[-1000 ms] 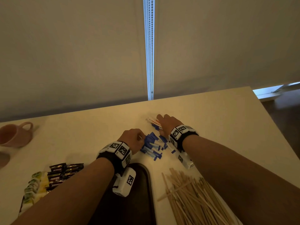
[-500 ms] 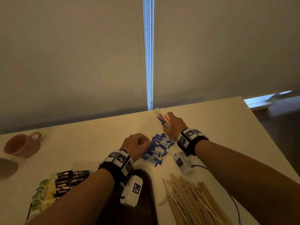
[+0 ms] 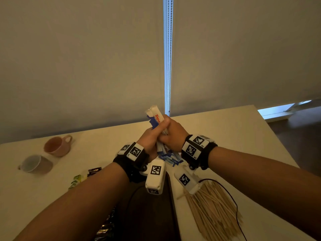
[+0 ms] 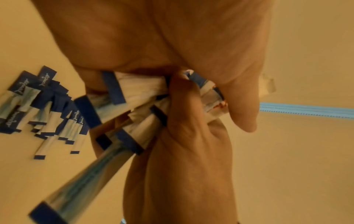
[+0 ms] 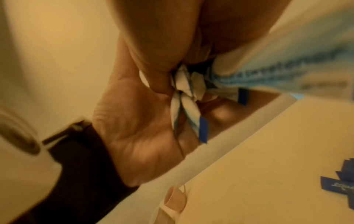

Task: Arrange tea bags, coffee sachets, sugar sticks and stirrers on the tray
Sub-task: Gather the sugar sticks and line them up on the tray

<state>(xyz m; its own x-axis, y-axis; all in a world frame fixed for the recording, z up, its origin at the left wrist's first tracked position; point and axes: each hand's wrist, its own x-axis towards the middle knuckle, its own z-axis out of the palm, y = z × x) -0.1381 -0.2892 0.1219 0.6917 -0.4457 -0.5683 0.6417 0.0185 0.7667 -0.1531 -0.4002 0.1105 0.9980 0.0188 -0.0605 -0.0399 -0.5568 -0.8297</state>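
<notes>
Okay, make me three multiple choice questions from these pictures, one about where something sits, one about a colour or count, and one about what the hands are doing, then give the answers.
1. Where does the pile of wooden stirrers lie?
A. on the table, right of the dark tray
B. inside the pink cup
C. on the tray

2. How many cups are on the table?
A. one
B. two
C. four

3. What are the hands doing?
A. lying flat on the table
B. both gripping one bundle of sugar sticks
C. each holding a cup

Answers: 1 A, the stirrers lie on the table surface beside the tray. 2 B, a pink cup and a grey cup. 3 B, the left hand and right hand close round the bundle.
</notes>
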